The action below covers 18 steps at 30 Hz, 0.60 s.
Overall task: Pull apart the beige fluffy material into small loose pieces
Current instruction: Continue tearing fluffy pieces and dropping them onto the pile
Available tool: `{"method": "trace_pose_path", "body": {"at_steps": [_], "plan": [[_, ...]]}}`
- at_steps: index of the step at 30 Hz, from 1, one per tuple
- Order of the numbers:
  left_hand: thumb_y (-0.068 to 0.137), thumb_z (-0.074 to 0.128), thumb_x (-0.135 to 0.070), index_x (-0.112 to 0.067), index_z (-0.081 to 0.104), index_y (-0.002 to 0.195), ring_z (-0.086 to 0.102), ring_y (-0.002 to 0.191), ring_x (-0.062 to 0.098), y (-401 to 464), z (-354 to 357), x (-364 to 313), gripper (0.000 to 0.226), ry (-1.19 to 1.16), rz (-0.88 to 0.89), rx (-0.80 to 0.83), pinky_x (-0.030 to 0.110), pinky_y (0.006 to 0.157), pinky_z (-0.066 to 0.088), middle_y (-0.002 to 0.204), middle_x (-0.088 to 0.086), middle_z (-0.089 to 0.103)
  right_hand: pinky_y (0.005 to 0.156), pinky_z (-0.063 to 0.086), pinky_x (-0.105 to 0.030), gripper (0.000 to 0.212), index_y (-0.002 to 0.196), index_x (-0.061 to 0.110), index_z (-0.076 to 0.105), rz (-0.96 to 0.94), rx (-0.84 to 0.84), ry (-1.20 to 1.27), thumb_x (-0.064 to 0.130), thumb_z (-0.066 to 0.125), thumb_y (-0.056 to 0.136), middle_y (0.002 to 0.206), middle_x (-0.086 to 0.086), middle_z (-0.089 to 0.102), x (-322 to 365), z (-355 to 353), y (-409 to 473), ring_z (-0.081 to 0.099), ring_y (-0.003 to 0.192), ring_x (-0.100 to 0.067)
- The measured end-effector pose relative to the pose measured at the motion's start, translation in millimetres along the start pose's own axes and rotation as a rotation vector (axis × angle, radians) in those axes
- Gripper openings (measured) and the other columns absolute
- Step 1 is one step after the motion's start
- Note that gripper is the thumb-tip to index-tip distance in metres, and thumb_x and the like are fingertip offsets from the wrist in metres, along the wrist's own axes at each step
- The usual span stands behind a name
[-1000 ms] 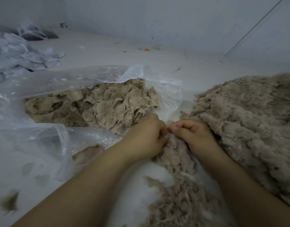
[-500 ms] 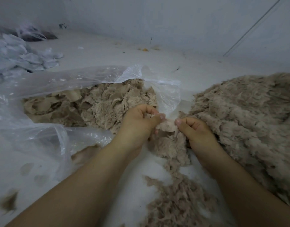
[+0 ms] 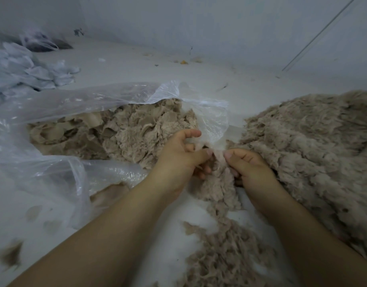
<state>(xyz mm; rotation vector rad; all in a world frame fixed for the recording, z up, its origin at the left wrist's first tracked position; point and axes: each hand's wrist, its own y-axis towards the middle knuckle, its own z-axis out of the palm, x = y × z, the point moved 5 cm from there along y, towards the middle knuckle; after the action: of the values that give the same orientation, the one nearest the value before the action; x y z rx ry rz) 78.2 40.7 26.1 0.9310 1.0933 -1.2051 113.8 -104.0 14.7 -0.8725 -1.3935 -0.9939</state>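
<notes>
A clump of beige fluffy material [image 3: 219, 183] hangs between my two hands at the centre. My left hand [image 3: 180, 160] pinches its top left with thumb and lower fingers, the index finger lifted. My right hand [image 3: 249, 168] pinches the top right of the same clump, thumb tips almost meeting. More compact beige material [image 3: 124, 133] lies in an open clear plastic bag [image 3: 54, 112] on the left. A big mound of loosened beige fluff [image 3: 315, 150] fills the right side.
Loose beige shreds [image 3: 228, 259] trail over the white floor toward me. Crumpled white pieces [image 3: 27, 69] are heaped at the far left. A pale wall [image 3: 199, 23] closes the back, with a thin rod [image 3: 315, 36] leaning at the right.
My hands have lifted the clump and drawn slightly apart. The left index finger has uncurled upward, and the clump now stretches between the two thumbs.
</notes>
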Motion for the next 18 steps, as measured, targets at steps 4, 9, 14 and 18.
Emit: {"method": "trace_pose_path", "body": {"at_steps": [4, 9, 14, 18], "plan": [[0.081, 0.073, 0.003, -0.016, 0.055, 0.116, 0.055, 0.046, 0.018, -2, 3, 9, 0.044, 0.111, -0.052, -0.003, 0.025, 0.042, 0.045, 0.078, 0.011, 0.065, 0.067, 0.046, -0.040, 0.038, 0.081, -0.015, 0.057, 0.034, 0.017, 0.095, 0.012, 0.040, 0.102, 0.074, -0.039, 0.052, -3, 0, 0, 0.052, 0.067, -0.035], [0.086, 0.070, -0.001, -0.008, 0.069, 0.078, 0.046, 0.039, 0.012, -2, 3, 2, 0.011, 0.246, 0.081, 0.000, 0.020, 0.040, 0.039, 0.046, 0.000, 0.055, 0.069, 0.051, -0.033, 0.047, 0.088, -0.022, 0.058, -0.047, 0.132, 0.058, 0.024, 0.054, 0.093, 0.078, -0.031, 0.062, 2, 6, -3, 0.060, 0.070, -0.028], [0.084, 0.072, -0.004, -0.016, 0.069, 0.069, 0.055, 0.052, 0.003, 0, -6, -6, 0.018, 0.354, 0.239, -0.185, 0.018, 0.051, 0.044, 0.063, -0.008, 0.062, 0.071, 0.052, -0.039, 0.040, 0.077, -0.016, 0.064, -0.068, 0.125, -0.051, 0.023, 0.072, 0.072, 0.077, -0.030, 0.067, -3, 4, -1, 0.062, 0.072, -0.027], [0.085, 0.072, -0.009, -0.020, 0.066, 0.071, 0.058, 0.072, 0.009, 3, -15, -11, 0.019, 0.492, 0.346, -0.327, 0.020, 0.066, 0.047, 0.086, 0.000, 0.062, 0.061, 0.047, -0.027, 0.026, 0.062, 0.001, 0.068, -0.043, 0.104, -0.076, 0.025, 0.074, 0.069, 0.064, -0.014, 0.064, -4, 2, 0, 0.057, 0.060, -0.020]]}}
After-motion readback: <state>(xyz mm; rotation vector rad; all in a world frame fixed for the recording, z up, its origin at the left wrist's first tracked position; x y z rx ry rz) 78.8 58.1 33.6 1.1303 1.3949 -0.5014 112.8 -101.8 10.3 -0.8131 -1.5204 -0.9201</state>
